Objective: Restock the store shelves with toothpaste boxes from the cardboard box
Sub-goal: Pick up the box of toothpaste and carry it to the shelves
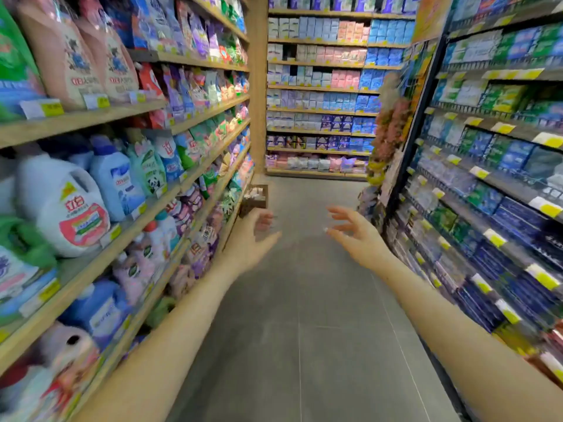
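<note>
Both held out mid-frame, empty: left hand [254, 236] and right hand [355, 231], fingers spread, gripping nothing. Cardboard box [254, 197] on floor just above, centre-left, against laundry shelving [195, 175]. Toothpaste boxes [499, 153] at right. Risk, likely: blurred approach, clumsy grab, box tipped.

The left-hand shelves [195, 123] look like pale matt wood, and the detergent jugs [65, 205] on them are glossy plastic. The floor [304, 300] is smooth matt grey tile. The right-hand shelving [499, 184] looks like dark wire metal.
</note>
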